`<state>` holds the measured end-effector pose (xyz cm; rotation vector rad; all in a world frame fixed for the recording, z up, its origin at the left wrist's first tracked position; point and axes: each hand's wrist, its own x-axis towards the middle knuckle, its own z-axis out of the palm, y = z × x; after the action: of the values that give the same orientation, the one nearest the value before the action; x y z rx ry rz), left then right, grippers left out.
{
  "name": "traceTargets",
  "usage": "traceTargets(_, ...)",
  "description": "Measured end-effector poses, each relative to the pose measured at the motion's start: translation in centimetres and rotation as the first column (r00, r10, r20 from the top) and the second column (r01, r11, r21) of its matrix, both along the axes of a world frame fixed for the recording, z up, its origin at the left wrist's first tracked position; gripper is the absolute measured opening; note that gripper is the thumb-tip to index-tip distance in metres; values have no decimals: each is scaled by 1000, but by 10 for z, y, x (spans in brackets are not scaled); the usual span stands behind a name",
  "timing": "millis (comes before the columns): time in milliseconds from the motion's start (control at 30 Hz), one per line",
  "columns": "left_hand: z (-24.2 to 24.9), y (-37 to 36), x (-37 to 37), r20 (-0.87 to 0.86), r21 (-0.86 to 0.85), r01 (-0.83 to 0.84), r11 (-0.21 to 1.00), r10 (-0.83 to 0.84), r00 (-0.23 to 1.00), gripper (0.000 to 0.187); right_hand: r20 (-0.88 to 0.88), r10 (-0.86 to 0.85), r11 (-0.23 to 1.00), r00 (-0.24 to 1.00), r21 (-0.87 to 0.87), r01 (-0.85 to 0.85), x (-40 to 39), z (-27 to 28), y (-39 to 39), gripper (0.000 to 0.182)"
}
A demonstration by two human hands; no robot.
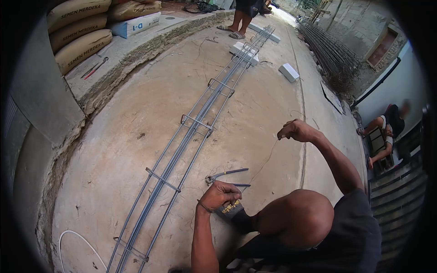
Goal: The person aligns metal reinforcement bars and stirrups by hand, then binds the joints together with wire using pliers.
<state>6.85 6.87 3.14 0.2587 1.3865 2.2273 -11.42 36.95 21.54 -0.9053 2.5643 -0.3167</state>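
Observation:
A thin tie wire [267, 160] runs slackly between my two hands above the concrete floor. My left hand [218, 196], in front of my raised knee, pinches its lower end. Out to the right, my right hand [298, 131] has its fingertips closed on the upper end. Pincers [236, 171] with dark blue handles lie on the floor just beyond my left hand, jaws toward the rebar. To the left stretches a long rebar cage [169, 168], its bars bundled lengthwise with square stirrups [163, 179] spaced along it. Neither hand touches the cage.
White blocks [246, 53] support the cage's far end; another block [288, 72] lies right of it. Cement sacks [84, 50] and red-handled pliers [94, 68] rest on the left ledge. Rebar [330, 52] is piled at right. One person [241, 18] stands far ahead; another [392, 123] sits right.

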Motion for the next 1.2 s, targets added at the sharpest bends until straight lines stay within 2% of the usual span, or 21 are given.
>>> traceTargets(100, -8, 15, -10, 53, -120, 128, 985, -122, 991, 11, 112, 177, 983, 978, 31, -181, -15, -43, 12, 28)
traceTargets(167, -29, 26, -19, 81, -58, -276, 960, 280, 957, 9, 364, 82, 978, 928, 149, -145, -3, -57, 0, 36)
traceTargets(233, -36, 33, -28, 52, -136, -352, 926, 362, 931, 12, 446, 141, 985, 884, 23, -168, 12, -81, -6, 39)
traceTargets(333, -29, 45, -41, -14, -218, -589, 778, 601, 799, 19, 389, 129, 948, 912, -318, 1, 26, -112, -30, 35)
traceTargets(400, -24, 52, -42, -30, -282, -617, 735, 636, 771, 20, 559, -100, 902, 823, -299, 313, 29, -119, -45, 30)
traceTargets(500, -15, 75, -60, -31, -277, -721, 636, 744, 668, 23, 160, 23, 831, 987, -552, 70, 34, -154, -60, 29)
traceTargets(567, -32, 98, -70, -116, -303, -831, 467, 847, 518, 23, 66, 13, 916, 998, -400, 15, 49, -157, -73, 21)
traceTargets(633, -60, 80, -74, -576, -530, -786, 317, 546, 609, 21, -5, 106, 955, 994, -278, -103, 46, -137, -72, 15)
traceTargets(700, -39, 42, -73, -933, -358, -916, 183, -87, 348, 13, 40, 208, 960, 977, -202, -196, 15, -107, -51, 12)
traceTargets(733, -38, 31, -73, -932, -361, -913, 192, -95, 349, 13, 123, 250, 912, 960, -363, -191, 2, -98, -40, 12)
traceTargets(767, -37, 21, -73, -920, -383, -840, 385, -76, 384, 13, 193, 307, 840, 932, -516, -170, -12, -92, -28, 13)
traceTargets(800, -34, 15, -73, -904, -383, -734, 561, -65, 422, 13, 338, 345, 845, 876, -517, -133, -27, -89, -17, 18)
traceTargets(833, -19, 18, -69, -904, -387, -732, 561, -74, 421, 13, 335, 343, 842, 878, -523, -129, -30, -98, -11, 18)
traceTargets(867, -2, 26, -63, -616, -445, -610, 655, 271, 740, 14, 390, 302, 830, 870, -557, -38, -33, -107, -5, 17)
traceTargets(900, 9, 32, -63, -126, -415, -495, 764, 490, 862, 15, 446, 265, 810, 855, -584, 54, -34, -112, -1, 16)
traceTargets(933, 10, 34, -66, 126, -339, -471, 814, 535, 835, 19, 468, 189, 812, 863, -569, 131, -24, -99, -6, 17)
traceTargets(967, 6, 55, -77, -60, -164, -692, 703, 693, 718, 17, 491, 210, 809, 846, -573, 132, -16, -102, -9, 17)
traceTargets(1067, 9, 81, -93, 232, -190, -774, 604, 794, 562, 14, 371, 228, 762, 900, -644, 72, 13, -121, -33, 19)
traceTargets(1133, -12, 83, -92, 14, -421, -700, 577, 776, 631, 16, 535, 44, 668, 843, -644, 374, 10, -103, -38, 22)
traceTargets(1167, -16, 81, -88, -186, -614, -602, 511, 648, 739, 20, 640, -10, 495, 768, -664, 560, 4, -104, -39, 23)
traceTargets(1200, -28, 74, -78, -365, -832, -467, 299, 338, 867, 22, 619, -139, 453, 773, -654, 606, -5, -107, -38, 23)
